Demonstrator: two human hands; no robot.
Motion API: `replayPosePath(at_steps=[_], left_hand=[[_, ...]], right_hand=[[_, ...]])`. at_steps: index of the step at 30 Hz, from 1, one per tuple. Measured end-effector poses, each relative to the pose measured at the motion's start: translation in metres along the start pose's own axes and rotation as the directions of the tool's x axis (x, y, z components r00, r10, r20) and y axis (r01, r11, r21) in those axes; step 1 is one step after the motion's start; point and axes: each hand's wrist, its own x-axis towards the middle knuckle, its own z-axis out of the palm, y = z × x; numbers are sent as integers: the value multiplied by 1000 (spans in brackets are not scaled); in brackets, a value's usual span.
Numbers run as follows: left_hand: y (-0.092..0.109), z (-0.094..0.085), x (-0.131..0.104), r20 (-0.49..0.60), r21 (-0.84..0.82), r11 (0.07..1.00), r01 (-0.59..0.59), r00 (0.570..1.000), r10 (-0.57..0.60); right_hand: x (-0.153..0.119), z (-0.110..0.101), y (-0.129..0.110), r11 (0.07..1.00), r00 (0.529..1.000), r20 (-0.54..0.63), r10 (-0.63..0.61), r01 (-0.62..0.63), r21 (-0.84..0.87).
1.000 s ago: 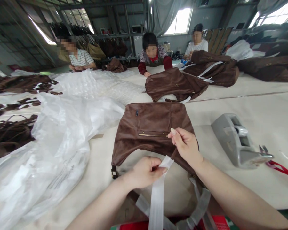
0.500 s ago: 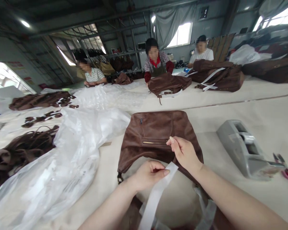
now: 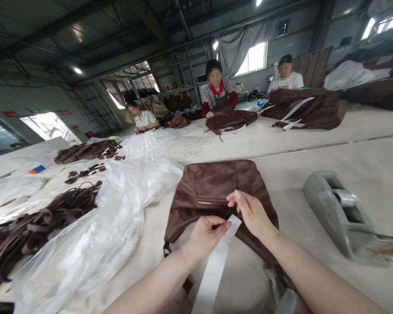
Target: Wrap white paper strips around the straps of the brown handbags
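Observation:
A brown handbag (image 3: pixel 222 174) lies in front of me, its zipped pocket (image 3: pixel 211 202) facing up. Between the thumb and fingers of my left hand (image 3: pixel 206 237) is the end of a white strip (image 3: pixel 212 274), which hangs down toward me over the bag's pale opening between the straps. My right hand (image 3: pixel 253 216) is pinched at the right end of the pocket's zip, on what looks like the zipper pull (image 3: pixel 239 214), a dark tab partly hidden by the fingers.
To the right stands a grey tape dispenser (image 3: pixel 347 218). Clear plastic bags (image 3: pixel 124 218) and a heap of brown straps (image 3: pixel 52 226) spread on the left. Across the table, a person (image 3: pixel 218 89) handles another brown bag (image 3: pixel 231 120); two more people sit farther back.
The view has tilted up and turned slightly left, so things sit lower and farther right. My left hand still grips the white strip; my right hand stays by the zip's end.

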Motion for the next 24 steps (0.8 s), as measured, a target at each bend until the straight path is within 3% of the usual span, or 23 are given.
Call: replayPosePath(at_steps=[5, 7, 13, 15, 20, 24], left_hand=[[6, -7, -4, 7, 0, 997, 72, 997, -72], [9, -10, -7, -4, 6, 997, 71, 997, -71], [13, -17, -19, -21, 186, 979, -87, 995, 92], [11, -18, -20, -37, 209, 975, -73, 996, 82], [2, -19, -14, -45, 72, 994, 87, 995, -84], [2, -21, -3, -58, 33, 996, 84, 995, -82]], right_hand=[[-7, 8, -3, 958, 971, 239, 7, -75, 276], [-11, 12, -6, 946, 952, 306, 0, -99, 308], [-15, 8, -11, 997, 952, 306, -6, -16, 69], [-14, 6, -10, 998, 953, 301, -14, -3, 57], [-14, 11, -2, 963, 925, 380, -2, -101, 250], [-13, 13, 3, 909, 885, 465, 15, -206, 362]])
